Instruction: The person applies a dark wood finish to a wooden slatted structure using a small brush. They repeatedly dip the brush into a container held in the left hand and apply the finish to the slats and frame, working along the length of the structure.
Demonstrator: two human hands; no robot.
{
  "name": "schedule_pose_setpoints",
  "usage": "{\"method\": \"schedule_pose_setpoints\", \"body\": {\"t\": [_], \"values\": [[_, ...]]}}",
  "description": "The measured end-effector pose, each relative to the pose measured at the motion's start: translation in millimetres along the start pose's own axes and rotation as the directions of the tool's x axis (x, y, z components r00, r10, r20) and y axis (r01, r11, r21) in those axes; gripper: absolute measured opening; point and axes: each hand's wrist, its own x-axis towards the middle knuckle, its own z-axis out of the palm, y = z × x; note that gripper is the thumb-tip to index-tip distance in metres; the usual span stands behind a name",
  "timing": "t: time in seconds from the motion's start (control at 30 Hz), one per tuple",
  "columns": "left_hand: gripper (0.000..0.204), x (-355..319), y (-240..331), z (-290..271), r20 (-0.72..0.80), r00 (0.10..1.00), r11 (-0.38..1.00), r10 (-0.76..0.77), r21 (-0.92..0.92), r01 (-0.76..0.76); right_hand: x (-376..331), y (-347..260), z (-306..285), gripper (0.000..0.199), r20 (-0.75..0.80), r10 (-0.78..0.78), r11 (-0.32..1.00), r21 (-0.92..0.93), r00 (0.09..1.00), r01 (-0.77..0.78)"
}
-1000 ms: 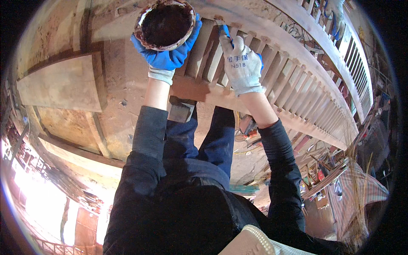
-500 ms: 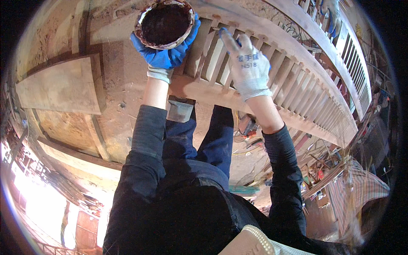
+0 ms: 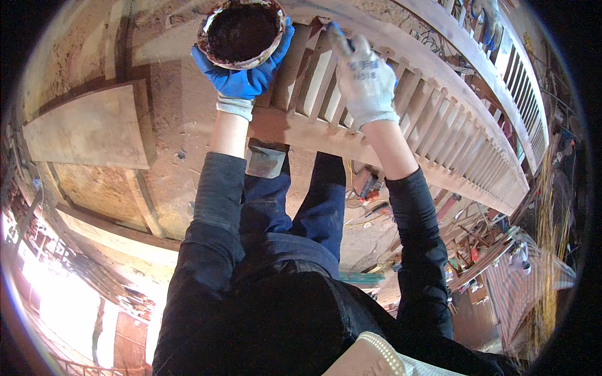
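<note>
Right hand [image 3: 364, 78] against railing slats [image 3: 433, 125]

I see no package, sign or screen anywhere around me. The one marking of that kind is a small dark printed mark on the back of the white knit glove [image 3: 365, 78] on my right hand [image 3: 364, 81], near the knuckles, above the glove's cuff. It shows as a short dark line against the pale fabric, too small and blurred for me to tell its shape any closer. The blue glove [image 3: 246, 74] on my left hand [image 3: 244, 72] bears no mark that I can make out. Down among the clutter at the lower right, nothing reads clearly as a box or a label.
</note>
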Motion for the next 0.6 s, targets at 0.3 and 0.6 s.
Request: {"method": "schedule_pose_setpoints", "body": {"t": [0.3, 0.6], "values": [[0.108, -0.5, -3.1, 0.6, 0.058, 0.989, 0.979, -0.136, -0.143, 0.143, -82.5, 25.7, -10.8, 0.046, 0.264, 0.349, 0.301, 0.877, 0.899, -0.375], [0.096, 9.4, -2.2, 4.1, 0.150, 0.968, 0.978, -0.202, -0.015, 0.206, -187.4, -18.0, 8.6, 0.042, 0.262, 0.210, 0.343, 0.883, 0.942, -0.322]]}}
